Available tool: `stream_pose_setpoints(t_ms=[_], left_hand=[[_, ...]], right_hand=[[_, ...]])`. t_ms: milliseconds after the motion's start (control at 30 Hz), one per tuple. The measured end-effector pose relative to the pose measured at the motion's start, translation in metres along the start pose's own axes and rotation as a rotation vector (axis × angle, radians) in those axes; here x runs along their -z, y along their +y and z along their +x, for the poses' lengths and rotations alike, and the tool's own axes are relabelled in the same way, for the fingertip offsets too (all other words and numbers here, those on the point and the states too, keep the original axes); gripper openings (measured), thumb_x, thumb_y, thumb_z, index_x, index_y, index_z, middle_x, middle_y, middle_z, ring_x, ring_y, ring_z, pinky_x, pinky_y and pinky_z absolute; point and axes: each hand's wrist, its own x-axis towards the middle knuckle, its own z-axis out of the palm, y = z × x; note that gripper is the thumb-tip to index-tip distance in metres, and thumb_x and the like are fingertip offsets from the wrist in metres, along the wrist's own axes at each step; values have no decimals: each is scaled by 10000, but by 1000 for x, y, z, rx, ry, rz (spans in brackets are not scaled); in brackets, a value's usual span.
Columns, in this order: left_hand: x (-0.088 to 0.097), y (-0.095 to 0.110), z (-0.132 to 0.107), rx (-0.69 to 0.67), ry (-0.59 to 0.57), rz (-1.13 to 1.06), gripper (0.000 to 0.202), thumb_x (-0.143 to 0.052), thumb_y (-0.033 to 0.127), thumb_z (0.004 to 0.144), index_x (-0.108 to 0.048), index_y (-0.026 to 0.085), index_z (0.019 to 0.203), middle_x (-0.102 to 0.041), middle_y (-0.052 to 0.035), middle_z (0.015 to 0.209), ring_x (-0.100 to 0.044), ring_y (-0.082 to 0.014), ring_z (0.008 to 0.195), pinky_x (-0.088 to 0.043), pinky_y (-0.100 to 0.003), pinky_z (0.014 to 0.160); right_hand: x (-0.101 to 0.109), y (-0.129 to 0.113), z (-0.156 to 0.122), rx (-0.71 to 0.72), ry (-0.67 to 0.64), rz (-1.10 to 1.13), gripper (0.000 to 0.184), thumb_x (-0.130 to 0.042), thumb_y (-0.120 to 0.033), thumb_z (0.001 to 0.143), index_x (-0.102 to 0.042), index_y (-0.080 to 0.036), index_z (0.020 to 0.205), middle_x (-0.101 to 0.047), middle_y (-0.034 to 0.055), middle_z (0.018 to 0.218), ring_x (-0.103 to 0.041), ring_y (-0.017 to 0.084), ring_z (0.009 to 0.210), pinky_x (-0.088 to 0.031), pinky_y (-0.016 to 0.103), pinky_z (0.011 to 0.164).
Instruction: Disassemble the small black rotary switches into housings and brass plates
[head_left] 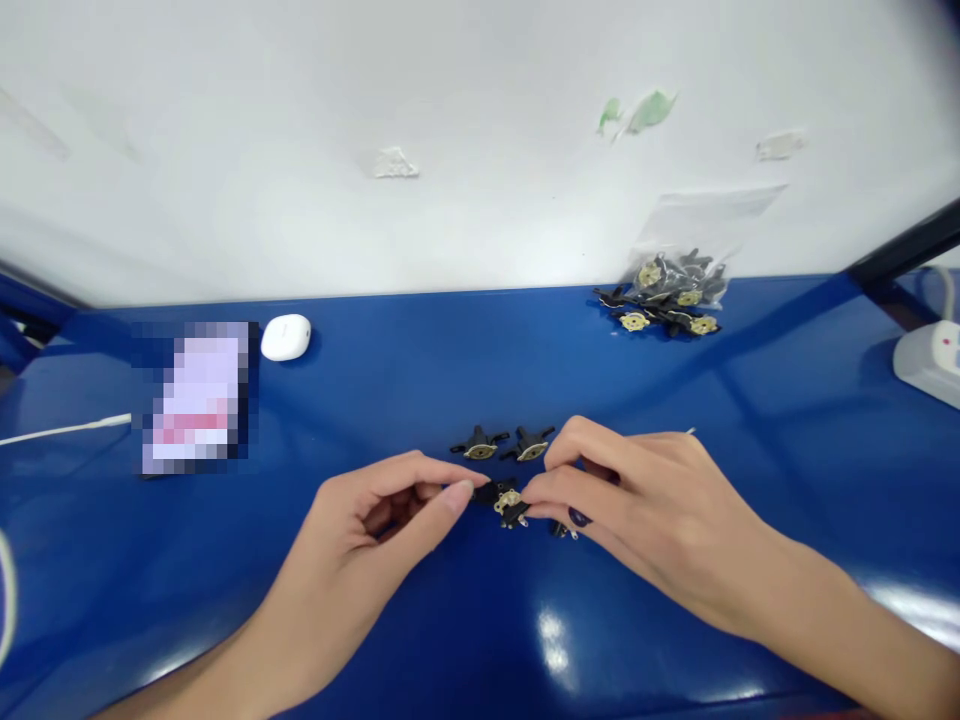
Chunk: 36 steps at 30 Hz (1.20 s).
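Just in front of me, my left hand [390,520] pinches the left end of a small black part with a brass-coloured plate [508,502], between thumb and index finger. From the other side, the fingertips of my right hand [645,500] close on the same part and hide some of it. Behind my fingertips, two similar black parts with round brass-coloured plates lie side by side: a left one [480,445] and a right one [531,446]. Another small dark piece [561,529] with a metal tab shows partly under my right hand.
Toward the back right, a clear plastic bag [694,235] of similar parts leans on the white wall [487,220], with a loose pile [660,316] before it. At left are a blurred-out phone [199,395], a white earbud case [286,338] and a cable [67,429]. A white socket block [930,362] sits far right.
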Motion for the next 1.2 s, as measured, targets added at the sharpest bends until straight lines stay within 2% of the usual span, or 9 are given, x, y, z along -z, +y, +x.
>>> stream_pose_setpoints(t_ms=[67, 167, 300, 500, 933, 1200], left_hand=[[2, 2, 1, -32, 58, 15, 235, -863, 537, 1014, -949, 320, 1031, -774, -13, 875, -584, -172, 753, -461, -265, 669], [3, 2, 2, -31, 52, 30, 268, -839, 560, 1029, -943, 312, 1017, -682, 5, 769, -493, -152, 674, -400, -259, 606], [2, 0, 3, -13, 11, 30, 267, -821, 554, 1046, -932, 311, 1036, -696, 0, 817, -498, -152, 698, -387, -263, 621], [2, 0, 4, -17, 24, 28, 277, -805, 572, 1053, -927, 323, 1055, -606, 16, 738, -487, -159, 688, -378, -265, 612], [2, 1, 4, -25, 23, 15, 282, -818, 572, 1040, -925, 312, 1040, -626, 11, 738, -518, -165, 686, -415, -265, 624], [3, -1, 2, -15, 0, -4, 269, -829, 558, 1040, -923, 308, 1061, -647, 8, 762, -512, -160, 681, -397, -273, 619]], right_hand=[[0, 3, 0, -3, -35, -24, 303, -534, -80, 1144, -799, -218, 1093, -714, 19, 1031, -613, 111, 620, -363, 312, 532], [-4, 5, 1, 0, -60, -48, 289, -571, -34, 1084, -800, -211, 1076, -714, 18, 1034, -602, 115, 603, -347, 315, 524], [-10, 4, 0, -10, -80, -59, 258, -609, -34, 1059, -799, -209, 1064, -716, 20, 1032, -591, 123, 592, -328, 324, 523], [-14, 4, -1, -37, -91, -60, 249, -630, -45, 1056, -804, -221, 1089, -712, 21, 1048, -605, 143, 599, -332, 337, 523], [-14, 2, 1, -30, -35, -92, 295, -544, -90, 1132, -814, -206, 1097, -702, 28, 998, -594, 141, 610, -332, 331, 516], [-14, -1, 1, -59, -40, -77, 204, -624, -169, 1142, -821, -218, 1124, -700, 19, 1007, -646, 162, 637, -345, 342, 521]])
